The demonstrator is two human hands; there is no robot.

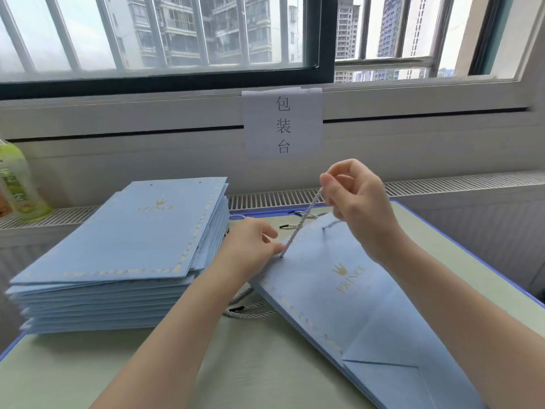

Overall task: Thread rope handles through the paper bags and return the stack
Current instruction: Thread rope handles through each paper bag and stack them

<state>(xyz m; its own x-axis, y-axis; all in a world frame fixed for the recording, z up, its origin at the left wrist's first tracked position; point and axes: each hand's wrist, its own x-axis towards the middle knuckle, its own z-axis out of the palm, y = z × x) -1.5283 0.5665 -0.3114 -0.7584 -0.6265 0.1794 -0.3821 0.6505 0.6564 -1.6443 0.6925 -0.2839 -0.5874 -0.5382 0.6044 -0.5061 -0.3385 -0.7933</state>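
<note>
A pale green table (88,364) with a blue edge stands against a white radiator grille (457,184). A green drink bottle (17,184) stands on the grille at far left. A white paper sign (282,125) with three printed characters hangs below the barred window (165,33).

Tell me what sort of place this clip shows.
Probably a packing station in an office or flat: a stack of flat paper bags, a paper sign under the window, and loose rope handles on the table.
</note>
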